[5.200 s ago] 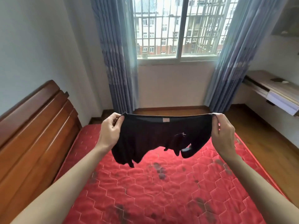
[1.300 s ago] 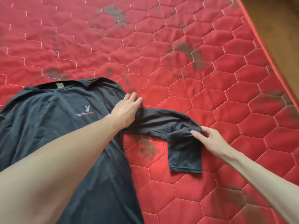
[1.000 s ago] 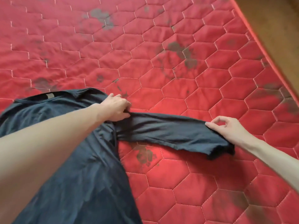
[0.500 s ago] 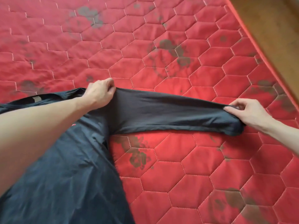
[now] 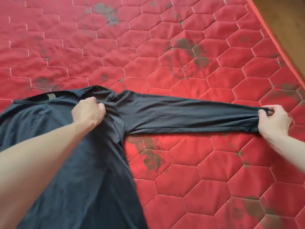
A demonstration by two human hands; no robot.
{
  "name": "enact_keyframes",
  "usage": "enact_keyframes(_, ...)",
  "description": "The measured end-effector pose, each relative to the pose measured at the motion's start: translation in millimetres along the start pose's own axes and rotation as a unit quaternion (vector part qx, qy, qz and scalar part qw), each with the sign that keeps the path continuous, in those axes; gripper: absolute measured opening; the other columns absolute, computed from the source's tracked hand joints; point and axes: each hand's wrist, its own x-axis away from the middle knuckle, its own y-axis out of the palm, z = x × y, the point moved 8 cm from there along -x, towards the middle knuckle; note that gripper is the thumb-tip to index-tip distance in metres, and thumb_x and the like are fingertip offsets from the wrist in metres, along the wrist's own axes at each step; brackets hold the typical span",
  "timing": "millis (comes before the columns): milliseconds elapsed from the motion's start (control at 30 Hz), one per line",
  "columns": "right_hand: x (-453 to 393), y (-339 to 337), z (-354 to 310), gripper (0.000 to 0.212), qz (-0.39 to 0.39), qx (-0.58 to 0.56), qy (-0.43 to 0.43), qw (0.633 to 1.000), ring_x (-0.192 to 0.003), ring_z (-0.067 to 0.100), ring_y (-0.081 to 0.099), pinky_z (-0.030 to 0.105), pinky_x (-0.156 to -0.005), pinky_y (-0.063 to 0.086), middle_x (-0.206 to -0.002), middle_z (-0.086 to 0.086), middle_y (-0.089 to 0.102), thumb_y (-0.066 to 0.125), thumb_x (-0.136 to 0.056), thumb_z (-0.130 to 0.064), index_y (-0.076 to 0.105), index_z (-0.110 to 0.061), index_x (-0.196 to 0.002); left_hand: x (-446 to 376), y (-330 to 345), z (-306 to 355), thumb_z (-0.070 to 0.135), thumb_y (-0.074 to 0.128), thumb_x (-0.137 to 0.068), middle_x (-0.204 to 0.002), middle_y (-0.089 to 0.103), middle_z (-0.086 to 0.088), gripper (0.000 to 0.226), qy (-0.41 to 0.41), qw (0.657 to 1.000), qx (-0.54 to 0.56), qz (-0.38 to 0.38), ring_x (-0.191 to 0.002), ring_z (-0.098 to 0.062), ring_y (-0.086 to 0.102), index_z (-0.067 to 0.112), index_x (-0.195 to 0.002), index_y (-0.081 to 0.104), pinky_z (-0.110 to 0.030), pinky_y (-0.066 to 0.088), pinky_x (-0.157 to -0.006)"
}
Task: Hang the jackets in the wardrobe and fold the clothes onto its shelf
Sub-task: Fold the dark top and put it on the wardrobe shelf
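A dark long-sleeved shirt (image 5: 92, 171) lies flat on the red quilted mattress (image 5: 181, 47), collar toward the far left. Its right sleeve (image 5: 189, 116) stretches straight out to the right. My left hand (image 5: 88, 113) grips the fabric at the shoulder, fingers curled into it. My right hand (image 5: 273, 121) pinches the cuff at the sleeve's far end. My left forearm hides part of the shirt's chest.
The mattress has a hexagon stitch pattern with dark printed patches. Its right edge (image 5: 280, 47) runs diagonally at the upper right, with brown wooden floor (image 5: 290, 17) beyond it.
The shirt went from held up in the air to lying on the mattress. Over the last second my right hand pulled the folded sleeve out straight to the right.
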Motion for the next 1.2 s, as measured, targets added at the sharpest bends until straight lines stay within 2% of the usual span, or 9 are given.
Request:
enact_keyframes(133, 12, -1, 4, 0.042, 0.099, -0.002, 0.029, 0.995, -0.129, 0.041, 0.049, 0.045, -0.113, 0.032, -0.128, 0.027, 0.060, 0.049, -0.093, -0.027, 0.059, -0.005, -0.127, -2, 10, 2, 0.017, 0.056, -0.093, -0.118, 0.057, -0.020, 0.021, 0.109, 0.993, 0.035, -0.005, -0.115, -0.041, 0.051, 0.007, -0.111, 0.060, -0.053, 0.048, -0.089)
enact_keyframes(233, 66, 18, -40, 0.038, 0.126, 0.060, -0.153, 0.978, -0.130, 0.040, 0.045, 0.047, -0.112, 0.030, -0.135, 0.027, 0.050, 0.053, -0.098, -0.020, 0.057, -0.005, -0.133, -5, 15, 10, 0.014, 0.062, -0.091, -0.140, 0.049, -0.016, 0.049, 0.188, 0.981, 0.053, 0.007, -0.127, -0.042, 0.044, 0.009, -0.140, 0.053, -0.059, 0.044, -0.104)
enact_keyframes(333, 150, 67, -80, 0.038, 0.025, 0.052, -0.319, 0.946, -0.128, 0.036, 0.050, 0.048, -0.110, 0.036, -0.137, 0.019, 0.051, 0.056, -0.100, -0.020, 0.060, -0.006, -0.134, -15, 23, 19, 0.013, 0.058, -0.096, -0.165, 0.035, -0.014, 0.063, 0.209, 0.977, 0.042, -0.014, -0.149, -0.039, 0.033, 0.011, -0.156, 0.041, -0.055, 0.032, -0.119)
enact_keyframes(533, 262, 140, -134, 0.043, -0.138, 0.084, -0.505, 0.848, -0.143, 0.025, 0.048, 0.040, -0.114, 0.040, -0.152, 0.006, 0.051, 0.058, -0.102, -0.028, 0.059, -0.017, -0.144, -44, 26, 16, 0.031, 0.044, -0.105, -0.174, 0.015, -0.004, 0.062, 0.158, 0.986, 0.044, -0.017, -0.161, -0.026, 0.009, 0.022, -0.164, 0.025, -0.056, 0.014, -0.127)
enact_keyframes(667, 260, 170, -164, 0.054, -0.162, 0.160, -0.515, 0.827, -0.158, 0.024, 0.024, 0.046, -0.127, 0.024, -0.168, 0.001, 0.033, 0.046, -0.108, -0.041, 0.041, -0.023, -0.159, -14, 33, 5, 0.036, 0.043, -0.108, -0.175, 0.013, -0.003, 0.063, 0.200, 0.979, 0.026, 0.011, -0.161, -0.027, 0.010, 0.025, -0.166, 0.020, -0.057, 0.014, -0.127)
enact_keyframes(767, 236, 186, -157, 0.066, -0.209, 0.232, -0.457, 0.833, -0.161, 0.019, 0.008, 0.051, -0.128, 0.018, -0.174, -0.006, 0.014, 0.027, -0.106, -0.058, 0.021, -0.032, -0.166, 17, 40, -20, 0.039, 0.045, -0.108, -0.174, 0.018, -0.005, 0.063, 0.200, 0.979, 0.017, 0.037, -0.160, -0.028, 0.016, 0.024, -0.166, 0.023, -0.058, 0.018, -0.125)
enact_keyframes(1000, 217, 180, -141, 0.078, -0.247, 0.298, -0.374, 0.843, -0.157, 0.009, -0.020, 0.044, -0.130, -0.002, -0.169, -0.014, -0.022, 0.002, -0.094, -0.072, -0.011, -0.039, -0.163, 86, 69, -100, 0.050, 0.027, -0.105, -0.172, 0.023, -0.008, 0.067, 0.179, 0.983, 0.019, 0.022, -0.158, -0.029, 0.023, 0.021, -0.165, 0.026, -0.056, 0.025, -0.124)
enact_keyframes(1100, 227, 176, -155, 0.086, -0.243, 0.324, -0.363, 0.839, -0.160, 0.013, -0.012, 0.047, -0.130, 0.001, -0.172, -0.008, -0.016, -0.004, -0.090, -0.073, -0.006, -0.033, -0.166, 111, 74, -132, 0.049, 0.027, -0.105, -0.172, 0.024, -0.009, 0.066, 0.204, 0.979, 0.017, 0.026, -0.158, -0.029, 0.023, 0.020, -0.165, 0.027, -0.054, 0.025, -0.126)
enact_keyframes(1200, 265, 173, -192, 0.079, -0.198, 0.301, -0.412, 0.837, -0.161, 0.019, 0.010, 0.050, -0.128, 0.016, -0.174, 0.000, 0.012, 0.010, -0.099, -0.064, 0.020, -0.024, -0.166, 131, 72, -173, 0.047, 0.027, -0.106, -0.170, 0.029, -0.010, 0.065, 0.207, 0.978, 0.021, 0.031, -0.157, -0.029, 0.028, 0.017, -0.164, 0.031, -0.053, 0.026, -0.125)
